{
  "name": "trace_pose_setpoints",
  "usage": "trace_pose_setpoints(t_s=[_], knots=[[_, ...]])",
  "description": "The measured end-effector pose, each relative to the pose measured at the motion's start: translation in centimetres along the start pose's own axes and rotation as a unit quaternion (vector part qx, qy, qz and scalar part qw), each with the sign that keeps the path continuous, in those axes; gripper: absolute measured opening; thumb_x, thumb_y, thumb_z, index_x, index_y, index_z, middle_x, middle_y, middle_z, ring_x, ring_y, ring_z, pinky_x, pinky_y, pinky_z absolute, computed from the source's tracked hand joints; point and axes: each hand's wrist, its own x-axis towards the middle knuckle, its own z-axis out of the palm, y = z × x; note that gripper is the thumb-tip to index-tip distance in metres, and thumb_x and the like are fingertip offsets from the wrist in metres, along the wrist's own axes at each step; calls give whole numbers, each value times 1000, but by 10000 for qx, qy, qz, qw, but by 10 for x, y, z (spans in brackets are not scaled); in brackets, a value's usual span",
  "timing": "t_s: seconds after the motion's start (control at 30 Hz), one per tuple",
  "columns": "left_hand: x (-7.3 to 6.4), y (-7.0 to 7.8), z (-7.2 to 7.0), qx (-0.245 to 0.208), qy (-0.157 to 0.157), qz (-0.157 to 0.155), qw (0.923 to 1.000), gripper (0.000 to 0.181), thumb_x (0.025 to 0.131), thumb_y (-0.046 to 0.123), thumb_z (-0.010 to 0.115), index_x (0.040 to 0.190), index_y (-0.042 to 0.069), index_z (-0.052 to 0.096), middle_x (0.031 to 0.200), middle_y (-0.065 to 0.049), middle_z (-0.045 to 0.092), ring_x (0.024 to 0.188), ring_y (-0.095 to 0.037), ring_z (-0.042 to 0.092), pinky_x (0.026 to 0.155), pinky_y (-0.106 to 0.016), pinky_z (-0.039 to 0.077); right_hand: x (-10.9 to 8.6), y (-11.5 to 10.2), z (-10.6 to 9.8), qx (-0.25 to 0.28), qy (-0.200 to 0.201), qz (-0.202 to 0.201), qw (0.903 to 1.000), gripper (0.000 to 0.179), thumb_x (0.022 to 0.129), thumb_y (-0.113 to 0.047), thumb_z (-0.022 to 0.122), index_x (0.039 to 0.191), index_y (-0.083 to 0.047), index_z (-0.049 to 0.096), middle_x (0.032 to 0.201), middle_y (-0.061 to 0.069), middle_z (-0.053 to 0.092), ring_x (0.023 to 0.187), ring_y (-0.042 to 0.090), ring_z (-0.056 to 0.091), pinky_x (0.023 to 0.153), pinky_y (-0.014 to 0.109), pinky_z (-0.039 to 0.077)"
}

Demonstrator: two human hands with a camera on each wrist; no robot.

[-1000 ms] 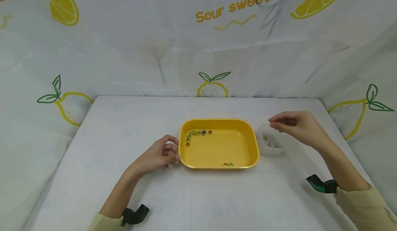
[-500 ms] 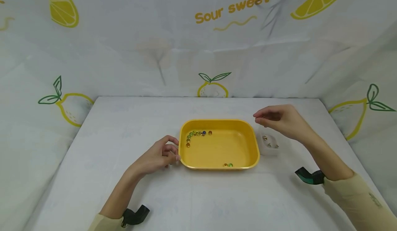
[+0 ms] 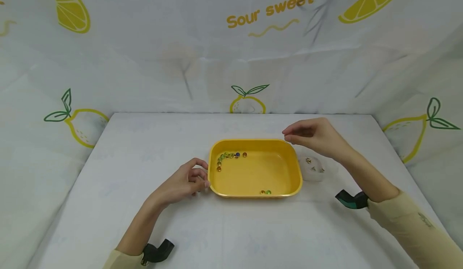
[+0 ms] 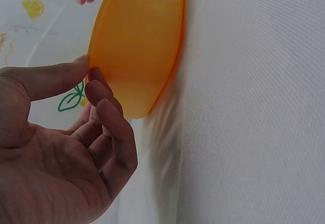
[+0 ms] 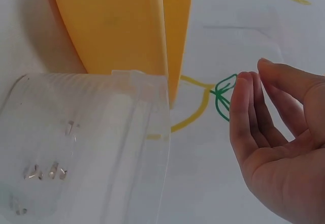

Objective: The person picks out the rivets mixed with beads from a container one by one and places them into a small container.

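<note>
A yellow tray (image 3: 253, 176) sits mid-table with small glass marbles (image 3: 219, 164) in amber, green and blue. Most line its back left corner; an amber and a green one lie by the front wall. My left hand (image 3: 185, 182) holds the tray's left end, thumb at the rim and fingers curled against the outer wall in the left wrist view. Above the tray's back right corner is my right hand (image 3: 312, 136), thumb and fingertips pinched together on a tiny dark speck, its kind too small to tell. A clear plastic box (image 5: 137, 132) with several small gold-coloured metal pieces (image 3: 308, 160) stands below it.
The box stands right beside the tray's right end. A white cloth covers the table (image 3: 152, 140), and a lemon-print curtain (image 3: 144, 72) hangs behind and at both sides. Black wrist mounts (image 3: 158, 251) stick out from both forearms.
My right hand has moved left and slightly back, from over the clear box to the tray's back right corner, fingertips still together. My left hand, the tray and the marbles have stayed put.
</note>
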Motion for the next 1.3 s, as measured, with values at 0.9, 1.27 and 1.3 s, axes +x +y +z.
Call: trace_pose_setpoints(t_s=[0.9, 1.27, 1.3], knots=[[0, 0, 2, 56, 40, 22, 10000, 47, 100, 16, 73, 138, 4, 48, 100, -11, 69, 82, -23, 61, 62, -29, 50, 37, -19, 36, 344, -752, 2, 9966, 20, 98, -13, 80, 117, -7, 82, 116, 11, 82, 99, 19, 77, 87, 17, 61], [-1, 1, 2, 21, 72, -52, 10000, 46, 101, 15, 72, 139, 5, 48, 101, -11, 69, 82, -24, 60, 62, -29, 50, 48, -17, 50, 478, -1110, -206, 9925, 22, 98, -8, 80, 117, 1, 79, 111, 13, 83, 94, 16, 77, 87, 22, 63], [-1, 1, 2, 21, 68, -59, 10000, 46, 101, 15, 72, 139, 5, 48, 101, -11, 69, 82, -24, 60, 63, -29, 50, 49, -17, 51, 495, -1134, -207, 9921, 22, 98, -8, 79, 117, 2, 79, 110, 13, 83, 94, 16, 77, 87, 23, 63]])
